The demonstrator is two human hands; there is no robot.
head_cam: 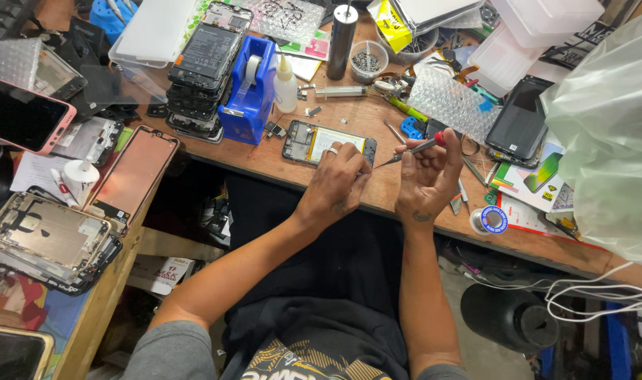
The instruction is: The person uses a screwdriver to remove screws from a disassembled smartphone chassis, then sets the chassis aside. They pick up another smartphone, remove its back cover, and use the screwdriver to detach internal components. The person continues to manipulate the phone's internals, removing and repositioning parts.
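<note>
While the wooden bench (377, 193) carried an opened phone (328, 143) near its front edge, the left hand (338, 181) rested curled on the phone, and the right hand (428, 176) pinched a red-tipped screwdriver (414, 150) just beside it.

Left hand (335, 184) on opened phone (328, 143), right hand (428, 176) — screwdriver (414, 149) held.

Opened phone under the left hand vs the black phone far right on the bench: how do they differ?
The opened phone lies with its back off, yellow-white battery and inner frame exposed; the black phone shows only a dark glossy face. The opened phone lies lengthwise along the bench edge, with the left hand on its right end; the black phone lies nearly upright in the frame, untouched. The right hand holds a red-tipped screwdriver. Both phones lie flat on the wooden bench.
</note>
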